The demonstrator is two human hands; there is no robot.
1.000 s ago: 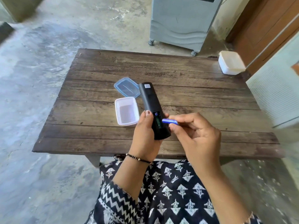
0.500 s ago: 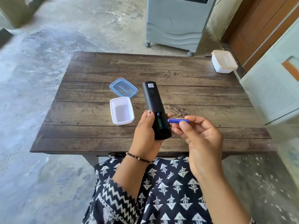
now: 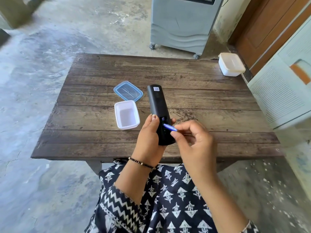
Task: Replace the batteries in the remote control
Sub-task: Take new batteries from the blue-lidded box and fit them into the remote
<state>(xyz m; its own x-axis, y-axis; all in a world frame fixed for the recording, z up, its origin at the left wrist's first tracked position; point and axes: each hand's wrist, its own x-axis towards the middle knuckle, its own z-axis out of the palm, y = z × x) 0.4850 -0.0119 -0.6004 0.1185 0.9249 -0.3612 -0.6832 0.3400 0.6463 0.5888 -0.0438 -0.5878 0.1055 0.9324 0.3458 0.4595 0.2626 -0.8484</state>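
My left hand [image 3: 149,140] grips the lower end of a black remote control [image 3: 158,105], held back side up over the wooden table [image 3: 193,91]. Its battery compartment [image 3: 164,122] is open near my thumb. My right hand [image 3: 193,143] pinches a blue battery [image 3: 170,127] between thumb and forefinger. The battery's far tip rests at the open compartment, tilted. I cannot tell whether another battery sits inside.
An open white plastic box [image 3: 127,115] stands left of the remote, with its blue lid [image 3: 128,90] lying just behind it. A closed white box [image 3: 231,64] sits at the table's far right corner. A grey wheeled cooler [image 3: 181,24] stands beyond the table.
My right hand has brought the blue battery left, from beside the remote to the open compartment, and tilted it. My left hand keeps the remote steady.
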